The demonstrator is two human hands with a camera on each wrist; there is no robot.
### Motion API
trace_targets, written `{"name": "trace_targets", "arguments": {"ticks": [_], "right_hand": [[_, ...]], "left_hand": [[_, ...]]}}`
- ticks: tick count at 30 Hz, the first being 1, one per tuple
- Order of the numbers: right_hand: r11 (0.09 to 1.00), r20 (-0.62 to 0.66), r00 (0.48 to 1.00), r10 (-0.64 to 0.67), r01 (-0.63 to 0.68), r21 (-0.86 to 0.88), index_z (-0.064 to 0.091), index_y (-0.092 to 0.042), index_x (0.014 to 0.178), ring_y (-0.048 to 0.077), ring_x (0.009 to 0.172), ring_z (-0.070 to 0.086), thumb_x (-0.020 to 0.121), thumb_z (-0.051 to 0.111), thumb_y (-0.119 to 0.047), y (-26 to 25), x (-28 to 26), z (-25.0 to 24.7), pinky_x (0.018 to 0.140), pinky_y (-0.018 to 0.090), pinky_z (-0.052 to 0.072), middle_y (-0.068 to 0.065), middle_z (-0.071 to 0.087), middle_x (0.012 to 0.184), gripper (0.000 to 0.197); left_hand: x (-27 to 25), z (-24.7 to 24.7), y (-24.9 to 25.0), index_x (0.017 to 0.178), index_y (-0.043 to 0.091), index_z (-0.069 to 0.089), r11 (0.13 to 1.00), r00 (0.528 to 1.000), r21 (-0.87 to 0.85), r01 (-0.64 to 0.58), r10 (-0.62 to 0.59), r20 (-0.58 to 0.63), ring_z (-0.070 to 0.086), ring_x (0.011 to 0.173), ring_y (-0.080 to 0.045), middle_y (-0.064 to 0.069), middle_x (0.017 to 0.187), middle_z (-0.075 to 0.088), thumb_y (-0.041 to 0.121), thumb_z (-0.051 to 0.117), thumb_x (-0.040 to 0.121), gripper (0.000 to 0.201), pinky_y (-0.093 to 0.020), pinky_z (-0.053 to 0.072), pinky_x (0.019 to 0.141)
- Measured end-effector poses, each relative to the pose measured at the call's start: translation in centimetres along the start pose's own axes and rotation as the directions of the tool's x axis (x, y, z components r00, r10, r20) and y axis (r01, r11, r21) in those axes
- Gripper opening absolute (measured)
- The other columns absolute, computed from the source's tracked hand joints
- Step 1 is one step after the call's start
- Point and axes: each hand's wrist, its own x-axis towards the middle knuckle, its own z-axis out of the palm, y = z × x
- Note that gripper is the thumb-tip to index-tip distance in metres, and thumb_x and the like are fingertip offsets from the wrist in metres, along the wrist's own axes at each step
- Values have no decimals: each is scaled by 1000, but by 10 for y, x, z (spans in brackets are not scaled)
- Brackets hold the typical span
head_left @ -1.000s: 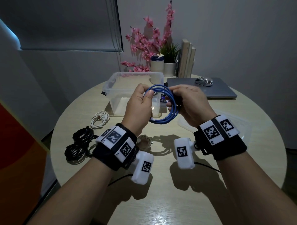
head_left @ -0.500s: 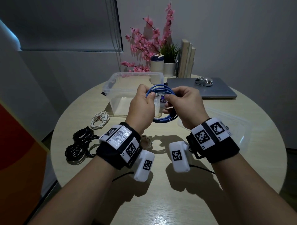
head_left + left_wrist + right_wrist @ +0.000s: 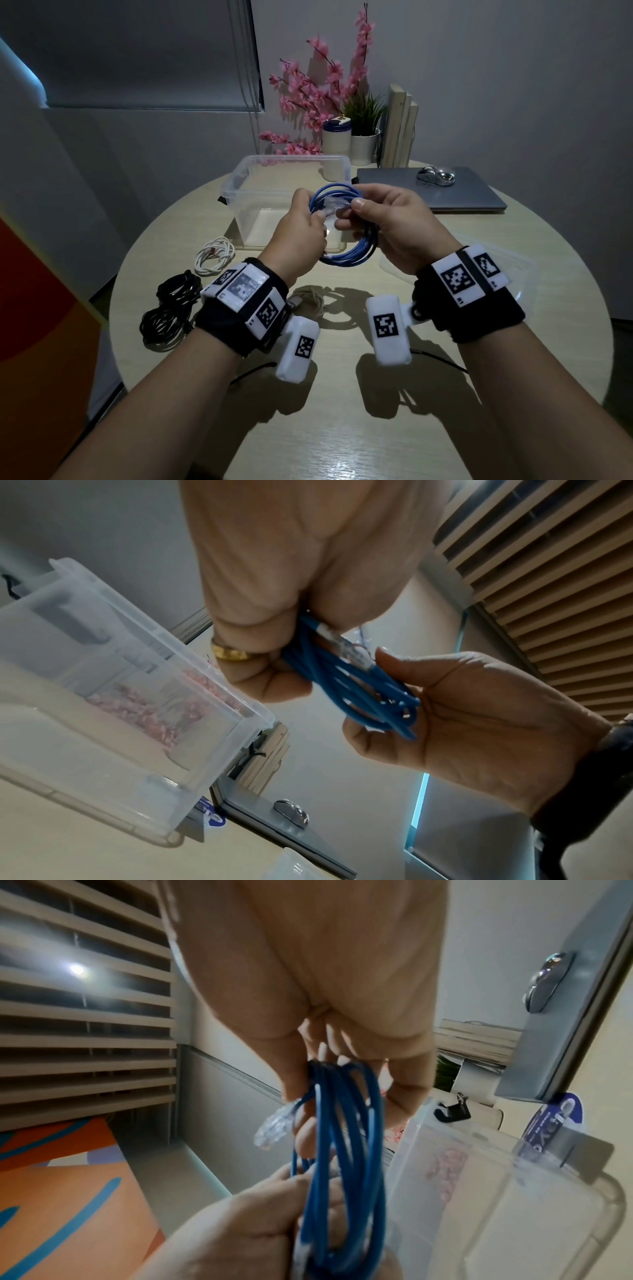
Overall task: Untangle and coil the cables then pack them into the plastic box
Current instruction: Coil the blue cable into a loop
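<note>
Both hands sit closer together than a second ago; the clear plug at the cable end now shows between them, across the face of the coil.

Left hand (image 3: 301, 228) grips the left side of the coiled blue network cable (image 3: 356, 255), fingers curled round the bundled loops. Right hand (image 3: 394, 226) holds the right side of the coil, thumb on top, fingers curled under; its fingertips (image 3: 308, 1134) lie against the clear plug (image 3: 334, 205). Right wrist view shows the plug sticking out left of the loops. Coil hangs in the air, off the bench, just in front of the near wall of the clear plastic box (image 3: 239, 185).

Box stands open toward the far edge of the round light wood bench (image 3: 342, 428), left of centre. Clear plastic lid (image 3: 513, 267) lies flat near the right edge. Near the left edge: small white coiled cable (image 3: 214, 255), and nearer the front a black tangled cable (image 3: 171, 315). A beige cable (image 3: 311, 301) lies under the left wrist, partly hidden.

Grey closed laptop (image 3: 462, 195) at the far right edge with a silver mouse (image 3: 435, 175) on top.
</note>
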Motion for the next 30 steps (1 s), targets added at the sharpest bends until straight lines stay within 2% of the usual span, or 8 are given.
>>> {"name": "trace_targets", "arguments": {"ticks": [6, 9, 12, 17, 19, 22, 27, 30], "right_hand": [[986, 106, 994, -5, -13, 164, 46, -9, 122, 20, 69, 68, 96, 43, 0, 0, -5, -2, 73, 36, 43, 5, 68, 74, 27], [971, 170, 985, -15, -26, 238, 45, -9, 124, 16, 63, 61, 89, 50, 6, -4, -10, -2, 64, 30, 47, 6, 63, 76, 38], [997, 92, 993, -70, 72, -15, 49, -12, 118, 14, 62, 55, 82, 62, 8, -2, -10, 2, 58, 29, 49, 7, 59, 82, 43], [904, -133, 962, -240, 172, -391, 67, -18, 90, 19, 67, 63, 81, 72, -9, 6, 0, 4, 64, 37, 56, 8, 69, 82, 13], [844, -124, 949, -290, 192, -500, 69, -23, 85, 12, 78, 64, 78, 76, -17, 8, 4, 0, 76, 30, 55, 4, 67, 90, 11], [742, -32, 936, -350, 256, -620, 69, -29, 81, -5, 96, 49, 74, 78, -21, 4, 2, 0, 83, 3, 37, -2, 50, 104, 14], [849, 34, 920, -391, 375, -371, 66, -16, 85, 9, 83, 61, 81, 70, -5, -4, -7, 5, 82, 34, 54, -1, 64, 88, 12], [899, -86, 916, -391, 360, -250, 57, -13, 86, 20, 75, 62, 87, 61, -1, -5, -5, 0, 73, 43, 56, 8, 63, 81, 13]], "left_hand": [[1, 4, -5, 98, 29, 53, 999, 999, -33, -28, 30, 45, 37, 59, -17, 3, 66, 46, 10, 35, 98, 26, -35, 35, 60], [1, 3, -4, 99, 28, 53, 999, 999, -31, -13, 14, 37, 38, 59, -16, 7, 64, 48, 7, 35, 98, 27, -33, 35, 61], [0, 3, -1, 103, 23, 50, 999, 999, 14, -34, 34, 36, 41, 61, -17, 3, 69, 46, 11, 34, 100, 20, -30, 37, 59], [-7, 7, -1, 105, 21, 46, 986, 995, 136, -97, 96, 16, 45, 62, -15, 4, 68, 47, 15, 33, 101, 15, -31, 36, 57], [-7, 8, -2, 105, 18, 45, 981, 995, 168, -97, 99, -4, 45, 62, -16, 1, 68, 47, 14, 33, 101, 14, -32, 36, 56], [-4, 8, -4, 106, 16, 45, 975, 997, 208, -73, 80, -23, 45, 63, -20, -2, 71, 49, 11, 32, 100, 15, -33, 35, 57], [0, 5, -8, 110, 14, 48, 969, 997, 243, -33, 48, -58, 51, 69, -26, -11, 90, 59, 11, 34, 99, 18, -44, 50, 65], [1, 2, -10, 107, 14, 46, 971, 996, 239, -16, 37, -85, 50, 68, -28, -16, 104, 62, 11, 33, 100, 15, -54, 52, 73]]}}
